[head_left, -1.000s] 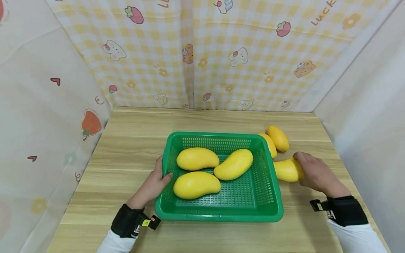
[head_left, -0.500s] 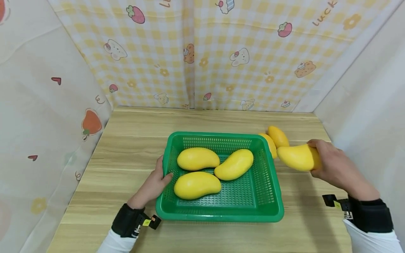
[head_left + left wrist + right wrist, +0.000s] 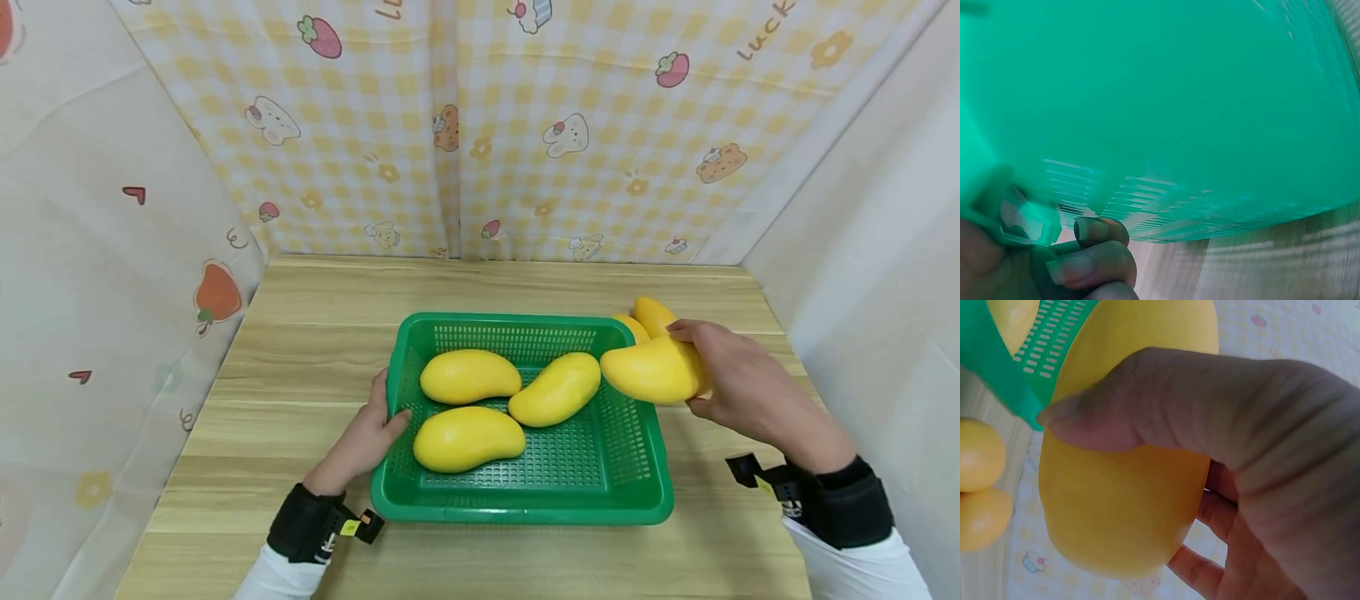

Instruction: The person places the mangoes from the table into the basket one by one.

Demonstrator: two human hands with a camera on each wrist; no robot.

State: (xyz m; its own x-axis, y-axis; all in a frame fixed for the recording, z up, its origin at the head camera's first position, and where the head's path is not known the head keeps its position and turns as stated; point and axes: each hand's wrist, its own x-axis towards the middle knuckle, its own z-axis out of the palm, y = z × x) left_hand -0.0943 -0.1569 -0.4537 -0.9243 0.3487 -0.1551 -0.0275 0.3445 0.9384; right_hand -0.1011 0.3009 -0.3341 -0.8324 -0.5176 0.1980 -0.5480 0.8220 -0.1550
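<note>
A green plastic basket (image 3: 517,514) with slotted sides stands on the wooden table, three yellow mangoes (image 3: 470,377) lying inside it. My left hand (image 3: 362,439) grips its left rim, thumb over the edge; in the left wrist view curled fingers (image 3: 1100,259) show under the rim against the green wall. Above the basket's right rim, my right hand (image 3: 750,387) holds another yellow mango (image 3: 652,371) by its right end. The right wrist view has the thumb laid across this mango (image 3: 1122,506) and fingers round its far side.
Two smaller orange-yellow mangoes (image 3: 651,315) lie on the table (image 3: 337,317) behind the basket's right side, partly hidden by the held mango and the rim. A checked curtain (image 3: 510,167) hangs at the back, with white cloth (image 3: 862,250) along the right side.
My right hand has lifted the mango off the table beside the basket, first up and right, then left over the right rim. My left hand and the basket have stayed in place.
</note>
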